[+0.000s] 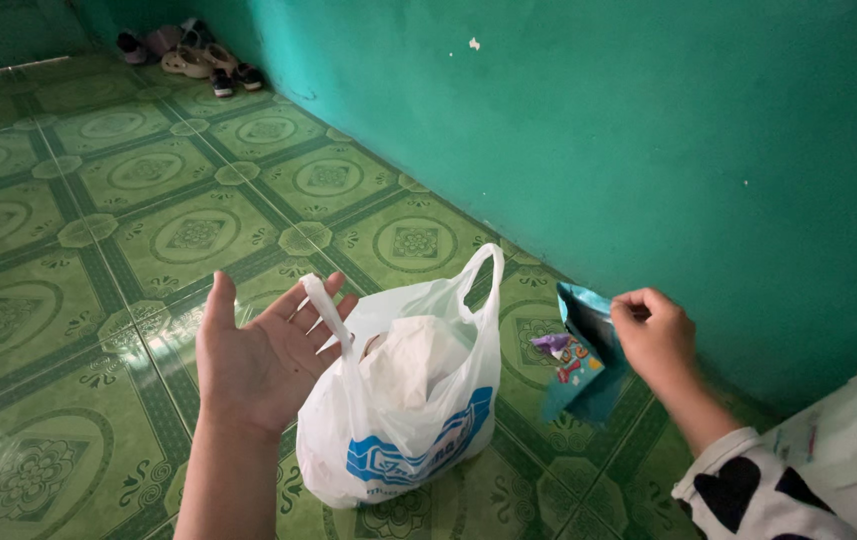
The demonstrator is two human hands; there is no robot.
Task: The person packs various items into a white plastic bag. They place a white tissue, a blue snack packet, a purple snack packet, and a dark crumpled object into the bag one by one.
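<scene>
A white plastic bag [403, 420] with a blue print stands on the green tiled floor, stuffed with crumpled white wrapping. My left hand [258, 355] is palm up with fingers spread, and one bag handle rests across its fingers. The other handle loops upright. My right hand [653, 335] pinches the top edge of an empty teal snack packet [580, 365] that hangs just right of the bag, near the wall.
A teal wall [648, 150] runs along the right. Several shoes and sandals [193, 60] lie in the far corner. A white container [848, 440] sits at the lower right, beside my black-and-white sleeve [748, 490].
</scene>
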